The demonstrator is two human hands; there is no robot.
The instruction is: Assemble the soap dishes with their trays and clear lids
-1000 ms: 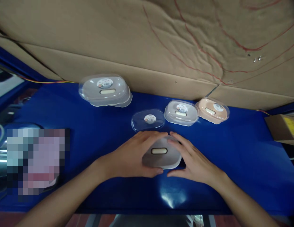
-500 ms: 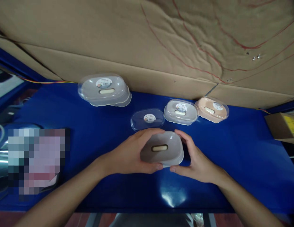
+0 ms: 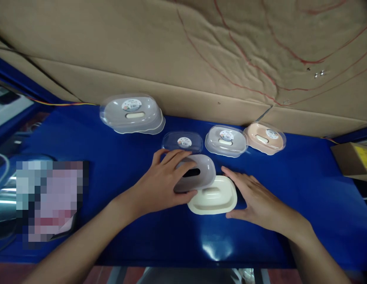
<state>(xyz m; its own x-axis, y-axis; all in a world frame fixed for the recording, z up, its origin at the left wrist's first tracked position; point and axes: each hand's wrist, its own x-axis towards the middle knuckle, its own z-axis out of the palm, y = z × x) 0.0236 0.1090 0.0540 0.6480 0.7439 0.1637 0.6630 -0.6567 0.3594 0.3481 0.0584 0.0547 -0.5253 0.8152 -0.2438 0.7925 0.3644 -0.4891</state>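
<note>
My left hand [image 3: 168,181] is closed on a grey oval soap dish tray [image 3: 205,171] with a dark slot in its floor. The tray is raised and tilted, partly over a cream soap dish base [image 3: 214,201] with a raised bar in its middle. Close at the base's right end is my right hand [image 3: 254,197], open, thumb and fingers spread; whether a fingertip touches the rim I cannot tell. Just behind the tray lies a clear lid [image 3: 171,141] with a round label, its front edge hidden by my left fingers.
Along the back stand lidded soap dishes: a large grey stack [image 3: 142,122], a smaller grey one [image 3: 218,148] and a peach one [image 3: 264,146]. At the right edge is a cardboard box [image 3: 349,157]. A blurred-out item [image 3: 57,197] lies left on the blue table [image 3: 304,197].
The grey tray has come up off the cream base and shifted left and back in my left hand. My right hand has let go and moved slightly right, baring the base.
</note>
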